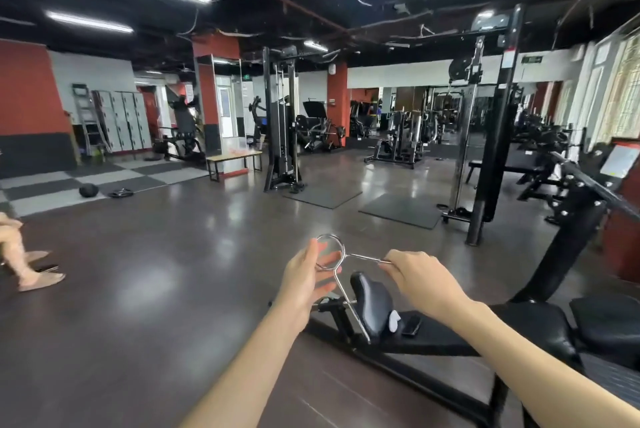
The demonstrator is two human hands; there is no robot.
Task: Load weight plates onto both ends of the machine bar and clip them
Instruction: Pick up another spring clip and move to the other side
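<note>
Chrome spring collar clip [341,265] sits in midair: right hand [420,280] pinches 1 handle, left hand [306,284] open beside its ring. No plates or loaded bar in view, so clipping seemingly remains.

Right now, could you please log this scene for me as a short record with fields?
setting: gym floor, machines around
clip: steel spring collar, held in the air
right hand: grips one collar handle
left hand: open, fingers at the collar ring
below hands: black bench with a phone on it
plates on bar: none seen
bystander: legs at left edge
</note>
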